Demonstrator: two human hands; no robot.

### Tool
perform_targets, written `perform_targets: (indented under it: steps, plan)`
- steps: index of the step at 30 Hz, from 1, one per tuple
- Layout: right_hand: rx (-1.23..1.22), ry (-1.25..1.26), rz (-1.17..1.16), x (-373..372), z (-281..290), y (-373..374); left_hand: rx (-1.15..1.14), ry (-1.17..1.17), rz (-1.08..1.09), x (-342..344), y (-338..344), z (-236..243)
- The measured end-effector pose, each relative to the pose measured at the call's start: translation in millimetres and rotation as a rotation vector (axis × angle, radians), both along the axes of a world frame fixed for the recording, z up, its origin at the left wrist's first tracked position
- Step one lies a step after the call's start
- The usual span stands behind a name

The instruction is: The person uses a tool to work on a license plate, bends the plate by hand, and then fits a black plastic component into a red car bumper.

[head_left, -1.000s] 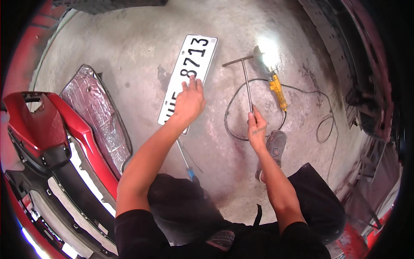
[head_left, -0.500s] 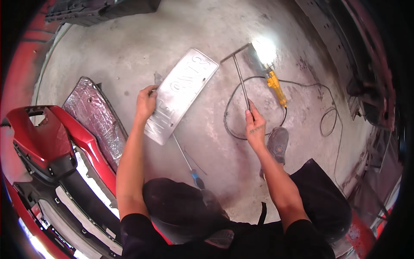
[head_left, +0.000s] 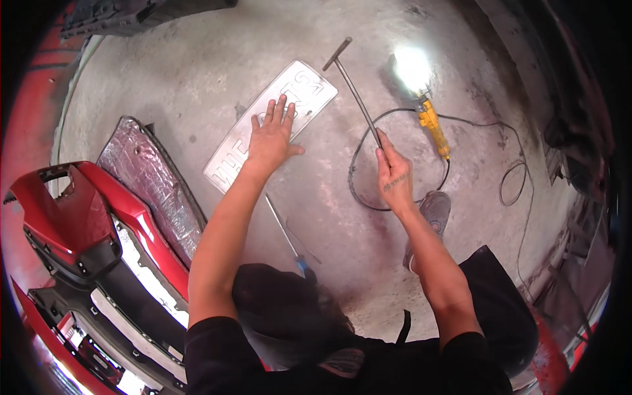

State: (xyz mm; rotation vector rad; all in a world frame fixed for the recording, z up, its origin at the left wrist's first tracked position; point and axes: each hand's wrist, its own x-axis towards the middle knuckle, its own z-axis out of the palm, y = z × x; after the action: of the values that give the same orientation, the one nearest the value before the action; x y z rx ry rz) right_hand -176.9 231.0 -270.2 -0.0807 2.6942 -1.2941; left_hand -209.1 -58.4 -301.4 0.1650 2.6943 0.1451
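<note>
Silvery metal, a number plate (head_left: 240, 141) lies on the floor (head_left: 349, 243) beneath my spread-fingered left hand (head_left: 270, 141), while my right hand (head_left: 396, 176) grips a T-shaped bar (head_left: 355, 97) by its shaft.

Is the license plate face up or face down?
Face down: the license plate shows bare silvery metal and uncolored character outlines, no black lettering, around the spread left hand.

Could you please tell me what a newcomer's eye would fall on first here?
Probably the glaring, yellow-handled work lamp at upper right. Next might come the pale embossed plate just left of centre, beneath the spread left hand, and the T-shaped metal tool held in the right hand. The big red and black panel along the left side also stands out.
</note>
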Motion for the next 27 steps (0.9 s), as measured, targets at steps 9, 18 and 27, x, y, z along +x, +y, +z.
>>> perform_targets:
  steps: [9,18,27]
  plan:
    - [0.071,0.24,0.196,-35,1,-14,0.036,0.074,0.053,10,-19,-8]
    - [0.246,0.111,0.257,-48,-8,-20,0.041,0.095,0.039,7,-18,-9]
    - [0.189,0.224,0.217,-55,-13,-17,0.033,0.089,0.035,3,-13,-7]
